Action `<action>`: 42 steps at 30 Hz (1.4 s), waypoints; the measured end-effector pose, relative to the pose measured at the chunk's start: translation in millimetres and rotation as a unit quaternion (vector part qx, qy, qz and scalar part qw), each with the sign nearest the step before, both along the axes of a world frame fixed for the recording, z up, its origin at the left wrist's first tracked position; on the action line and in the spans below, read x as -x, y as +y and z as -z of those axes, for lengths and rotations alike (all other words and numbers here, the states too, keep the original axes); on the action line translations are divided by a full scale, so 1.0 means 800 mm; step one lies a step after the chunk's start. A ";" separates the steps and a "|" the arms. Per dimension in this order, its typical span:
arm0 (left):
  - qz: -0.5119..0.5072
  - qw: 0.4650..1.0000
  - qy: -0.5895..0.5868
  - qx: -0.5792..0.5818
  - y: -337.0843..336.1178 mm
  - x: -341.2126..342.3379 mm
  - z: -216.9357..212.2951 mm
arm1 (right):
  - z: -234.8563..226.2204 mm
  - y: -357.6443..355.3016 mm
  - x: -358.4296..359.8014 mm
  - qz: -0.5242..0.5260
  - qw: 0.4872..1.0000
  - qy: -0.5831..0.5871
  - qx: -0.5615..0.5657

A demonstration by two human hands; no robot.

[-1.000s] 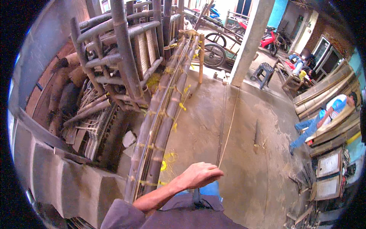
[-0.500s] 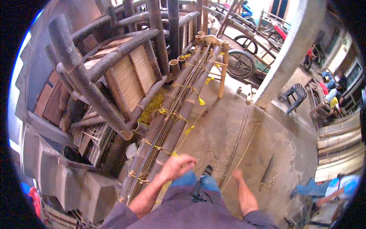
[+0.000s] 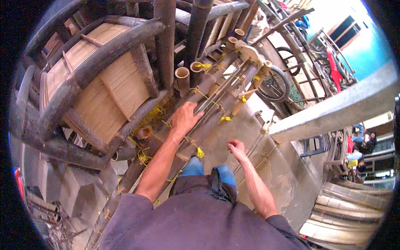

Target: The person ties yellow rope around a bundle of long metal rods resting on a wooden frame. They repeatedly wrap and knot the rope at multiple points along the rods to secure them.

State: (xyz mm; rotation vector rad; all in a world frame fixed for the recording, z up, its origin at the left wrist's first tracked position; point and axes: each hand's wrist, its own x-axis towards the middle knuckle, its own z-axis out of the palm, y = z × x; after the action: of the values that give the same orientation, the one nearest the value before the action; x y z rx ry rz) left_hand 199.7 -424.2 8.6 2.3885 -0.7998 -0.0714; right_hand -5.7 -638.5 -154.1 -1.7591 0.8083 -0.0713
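Long, thin dark rods (image 3: 223, 88) at one o'clock look light, springy (grasp mid-length); left hand (image 3: 184, 118) half-curled, hold unclear, right hand (image 3: 236, 149) curled in, apparently empty.

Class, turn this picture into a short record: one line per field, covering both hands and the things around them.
Left hand: at the thin strips between long bamboo poles; blurred, grip unclear
Right hand: raised over the floor, fingers partly curled; nothing visibly held
Ties: yellow ties along the poles
Left side: dark-framed bamboo furniture with light panels
Far end: spoked wheel
Right side: pale pillar
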 end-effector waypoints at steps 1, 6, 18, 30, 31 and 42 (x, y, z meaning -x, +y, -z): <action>0.001 1.000 -0.005 0.016 -0.003 -0.005 0.012 | -0.005 -0.008 -0.023 -0.062 0.997 -0.002 0.051; -0.064 0.950 0.295 0.081 -0.010 -0.003 -0.078 | -0.195 -0.155 -0.237 0.040 0.961 -0.273 0.034; 0.068 0.971 -0.158 0.165 -0.220 0.064 -0.336 | -0.287 -0.274 -0.334 -0.235 0.942 -0.170 -0.167; -0.154 0.980 0.124 0.003 -0.327 -0.013 -0.182 | -0.409 -0.374 -0.316 0.033 0.910 -0.295 -0.291; -0.159 0.977 0.141 0.034 -0.327 -0.017 -0.136 | -0.400 -0.383 -0.310 -0.126 0.784 -0.396 -0.460; -0.299 0.944 0.128 -0.060 -0.284 -0.019 -0.125 | -0.308 -0.222 -0.340 -0.136 0.876 -0.339 -0.314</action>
State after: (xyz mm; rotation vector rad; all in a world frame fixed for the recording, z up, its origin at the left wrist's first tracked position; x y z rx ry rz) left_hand 215.2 -651.5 108.3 2.5650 0.0677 -0.1814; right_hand 266.1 -816.4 92.0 -1.0826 0.0357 -0.1991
